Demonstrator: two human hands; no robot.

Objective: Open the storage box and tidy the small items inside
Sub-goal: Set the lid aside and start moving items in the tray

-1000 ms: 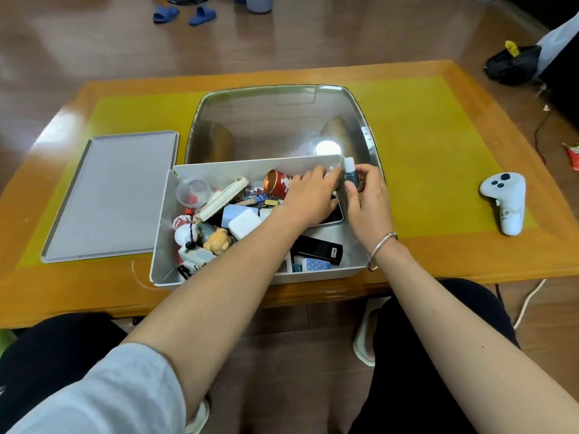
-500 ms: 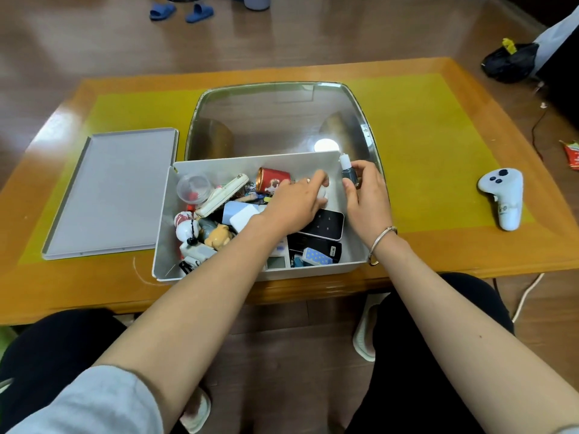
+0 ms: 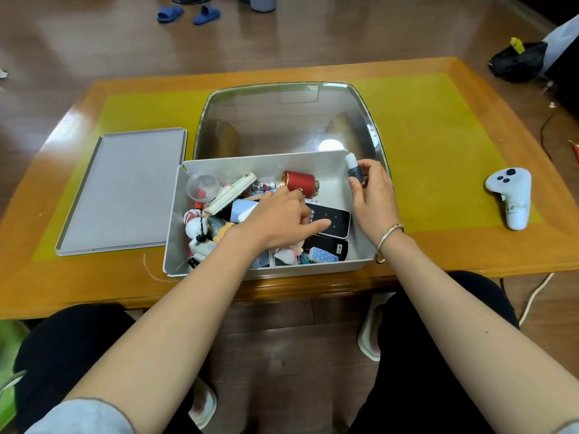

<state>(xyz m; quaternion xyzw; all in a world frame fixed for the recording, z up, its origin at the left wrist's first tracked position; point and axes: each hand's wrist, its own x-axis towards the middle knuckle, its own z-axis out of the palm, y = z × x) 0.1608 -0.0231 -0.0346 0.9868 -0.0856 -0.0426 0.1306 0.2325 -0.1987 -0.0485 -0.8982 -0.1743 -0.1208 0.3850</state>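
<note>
Lifted slightly toward the box's (image 3: 266,166) far right corner, the right hand (image 3: 372,195) pinches a small bottle (image 3: 354,169); the left hand (image 3: 282,217), fingers loosely spread, rests over the clutter beside a red can (image 3: 299,182).

The lid (image 3: 125,189) lies left of the storage box (image 3: 360,186); a tray (image 3: 291,117) sits just behind the box; a controller (image 3: 510,195) lies well right of it.

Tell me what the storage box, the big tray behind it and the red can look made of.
Storage box: likely matte plastic; its grey walls are dull with soft rounded corners. Tray: probably polished metal, though glossy plastic is possible; it mirrors a lamp and the room. Red can: seems metal with a satin red coat; its rim shows a coppery shine.
</note>
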